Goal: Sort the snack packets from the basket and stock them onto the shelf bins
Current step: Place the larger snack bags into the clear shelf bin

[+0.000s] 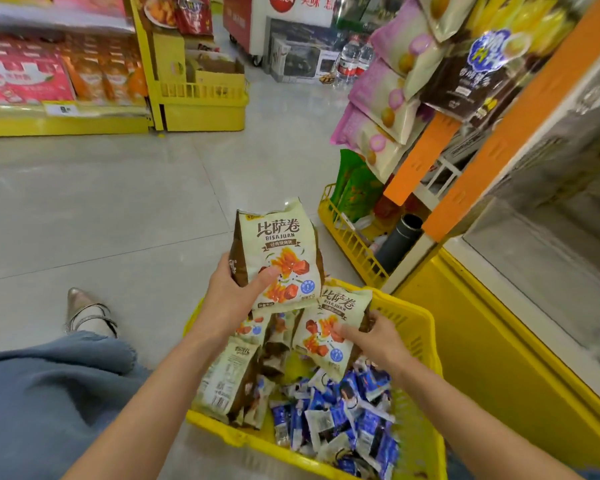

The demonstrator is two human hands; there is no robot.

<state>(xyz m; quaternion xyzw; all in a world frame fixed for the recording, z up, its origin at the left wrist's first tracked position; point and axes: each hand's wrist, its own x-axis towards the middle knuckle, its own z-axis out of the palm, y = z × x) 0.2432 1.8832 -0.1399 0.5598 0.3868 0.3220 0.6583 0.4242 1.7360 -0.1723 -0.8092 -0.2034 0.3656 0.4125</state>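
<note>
A yellow plastic basket (418, 327) sits on the floor in front of me. It holds several cream-and-brown snack packets (227, 382) on the left and a heap of small blue-and-white packets (340, 414) on the right. My left hand (234, 296) grips one cream packet (278, 251) upright above the basket's far rim, thumb on its front. My right hand (374, 336) pinches a second cream packet (329, 327) over the basket, tilted.
To the right stands an orange shelf post (420, 157) hung with purple and green snack bags, with a yellow wire bin (347, 237) at its foot. A yellow-edged freezer (499, 306) is at right. Yellow shelves (201, 95) stand across the grey floor. My shoe (84, 311) is at left.
</note>
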